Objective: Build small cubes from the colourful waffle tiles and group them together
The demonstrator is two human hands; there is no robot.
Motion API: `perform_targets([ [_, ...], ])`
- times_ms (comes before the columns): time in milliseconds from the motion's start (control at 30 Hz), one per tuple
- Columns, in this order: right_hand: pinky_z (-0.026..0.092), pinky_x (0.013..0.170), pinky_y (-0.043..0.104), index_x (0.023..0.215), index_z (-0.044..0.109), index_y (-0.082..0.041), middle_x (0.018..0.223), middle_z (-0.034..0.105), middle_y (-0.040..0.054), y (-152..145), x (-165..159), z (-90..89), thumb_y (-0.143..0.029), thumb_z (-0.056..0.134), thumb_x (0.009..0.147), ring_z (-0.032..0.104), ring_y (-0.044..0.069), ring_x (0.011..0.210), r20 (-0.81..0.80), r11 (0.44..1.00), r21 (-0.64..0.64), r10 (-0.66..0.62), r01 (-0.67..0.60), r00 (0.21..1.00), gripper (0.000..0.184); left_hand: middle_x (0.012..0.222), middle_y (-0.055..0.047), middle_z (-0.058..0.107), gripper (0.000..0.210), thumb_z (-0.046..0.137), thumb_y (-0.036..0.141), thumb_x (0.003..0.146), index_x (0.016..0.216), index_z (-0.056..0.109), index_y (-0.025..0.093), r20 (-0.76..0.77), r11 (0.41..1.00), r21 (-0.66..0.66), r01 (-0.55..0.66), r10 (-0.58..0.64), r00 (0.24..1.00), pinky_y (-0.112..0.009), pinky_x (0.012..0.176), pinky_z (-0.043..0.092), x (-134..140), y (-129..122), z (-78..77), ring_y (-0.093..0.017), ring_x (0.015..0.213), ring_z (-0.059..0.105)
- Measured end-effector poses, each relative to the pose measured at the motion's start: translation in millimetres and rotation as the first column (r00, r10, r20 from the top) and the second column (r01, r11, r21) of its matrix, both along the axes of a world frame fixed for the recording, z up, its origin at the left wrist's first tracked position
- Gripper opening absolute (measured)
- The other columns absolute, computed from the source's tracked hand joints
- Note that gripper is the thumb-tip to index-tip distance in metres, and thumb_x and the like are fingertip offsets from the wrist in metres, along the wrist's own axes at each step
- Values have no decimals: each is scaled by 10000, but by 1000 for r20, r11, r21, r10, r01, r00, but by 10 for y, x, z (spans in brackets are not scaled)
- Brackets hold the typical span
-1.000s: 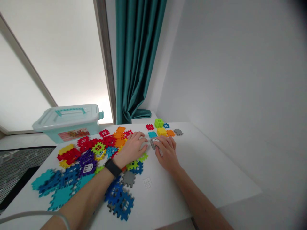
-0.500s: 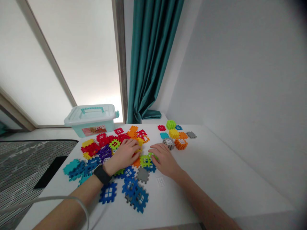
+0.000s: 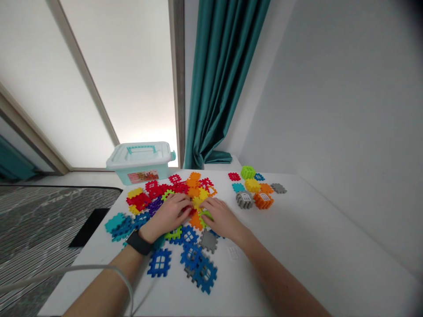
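Observation:
My left hand (image 3: pixel 172 215) rests over the middle of a pile of toothed plastic building tiles, fingers bent but apart, with a bit of red tile (image 3: pixel 192 212) by its thumb. Facing it, my right hand (image 3: pixel 223 218) has its fingertips at a yellow tile (image 3: pixel 199 200). A lime green tile (image 3: pixel 205 215) shows between its thumb and fingers, touching or just under them. Below lies an orange tile (image 3: pixel 196 221). What is under both palms is hidden. Nearer me are blue window tiles (image 3: pixel 200 266) and a grey tile (image 3: pixel 209 241).
Closed blocks stand at the back right: green (image 3: pixel 247 172), yellow (image 3: pixel 252 185), grey (image 3: pixel 244 199) and orange (image 3: pixel 263 200), with loose tiles around them. A lidded box (image 3: pixel 142 163) is at the back left. A white cable (image 3: pixel 99 267) crosses the lower left.
The view has turned slightly left, shifting everything rightward. Relative to the pile, my right hand has moved left and closer to my left hand, onto the yellow and green tiles.

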State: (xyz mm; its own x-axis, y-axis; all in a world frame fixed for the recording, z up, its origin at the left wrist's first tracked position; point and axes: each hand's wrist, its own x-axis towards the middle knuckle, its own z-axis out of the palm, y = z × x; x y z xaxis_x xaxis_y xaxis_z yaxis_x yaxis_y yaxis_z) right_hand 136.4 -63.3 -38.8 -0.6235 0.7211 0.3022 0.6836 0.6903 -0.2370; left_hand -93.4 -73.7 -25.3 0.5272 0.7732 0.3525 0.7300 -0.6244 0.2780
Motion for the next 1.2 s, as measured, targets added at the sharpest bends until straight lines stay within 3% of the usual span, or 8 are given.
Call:
perform_targets([
  [200, 466, 988, 390, 1183, 620, -237, 1193, 666, 77, -70, 67, -136, -220, 592, 939, 590, 238, 1151, -100, 1000, -22, -4, 2, 995, 246, 1086, -67, 649, 163, 536, 129, 874, 895, 672, 217, -99, 1000, 22, -1, 3, 995, -434, 983, 445, -64, 6, 55, -254, 1085, 571],
  [433, 469, 994, 402, 1185, 626, -248, 1222, 664, 73, -74, 82, -151, -211, 589, 933, 587, 240, 1167, -143, 998, -59, -12, 3, 990, 258, 1210, -73, 609, 114, 616, 189, 864, 941, 686, 237, -81, 1000, 8, -13, 13, 997, -460, 1025, 438, -161, -13, 144, -279, 1179, 523],
  [733, 448, 1019, 437, 1188, 620, -237, 1232, 660, 77, -60, 79, -154, -214, 582, 938, 569, 256, 1174, -152, 994, -109, -5, -11, 988, 253, 1368, -34, 582, 156, 665, 164, 858, 945, 722, 281, -135, 999, -51, 15, -22, 991, -519, 1048, 409, -141, 7, 76, -301, 1268, 476],
  [1033, 441, 1038, 431, 1187, 627, -236, 1247, 650, 83, -65, 80, -135, -214, 578, 939, 566, 249, 1198, -135, 992, -123, -17, 1, 991, 253, 1311, -59, 598, 87, 657, 157, 855, 882, 690, 233, -134, 1000, 12, 20, -18, 991, -484, 1034, 425, -137, 47, -16, -292, 1246, 497],
  [1200, 427, 1058, 455, 1203, 619, -217, 1262, 635, 98, -66, 85, -111, -211, 574, 938, 550, 260, 1220, -133, 987, -160, -10, -12, 991, 269, 1294, -75, 593, 84, 624, 156, 869, 909, 663, 220, -139, 999, 40, 35, -29, 990, -481, 1010, 451, -115, 11, 43, -292, 1222, 509],
])
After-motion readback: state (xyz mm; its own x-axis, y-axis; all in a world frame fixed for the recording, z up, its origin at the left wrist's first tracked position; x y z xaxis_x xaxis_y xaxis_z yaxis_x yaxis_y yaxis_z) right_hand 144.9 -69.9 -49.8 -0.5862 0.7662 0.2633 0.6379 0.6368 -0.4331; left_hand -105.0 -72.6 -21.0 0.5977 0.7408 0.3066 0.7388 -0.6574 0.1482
